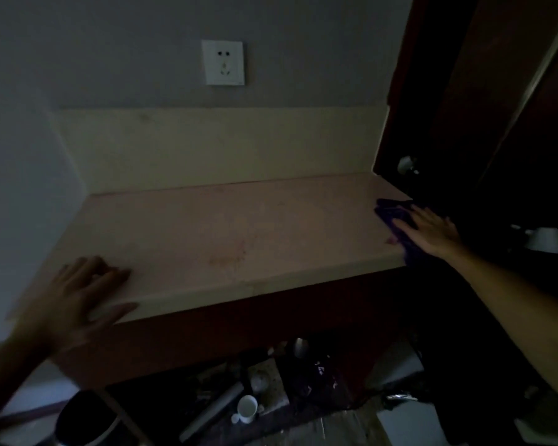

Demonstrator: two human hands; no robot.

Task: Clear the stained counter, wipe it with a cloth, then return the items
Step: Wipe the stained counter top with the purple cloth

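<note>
1. Both hands are down on the counter (239,226): my left hand (78,294) lies flat and spread at the lower left of the frame, holding nothing, while my right hand (432,233) presses flat, fingers spread, on the cloth (397,220) at the right edge.
2. Running across the middle of the frame, the counter is bare, with a brownish stain (227,255) near its front centre.
3. At the lower middle, under the counter, I see a white cup (247,408) among other dim things I cannot make out.
4. Dark purple and bunched, the cloth looks soft and light; I judge a flat palm on top will drag it best toward the stain.
</note>
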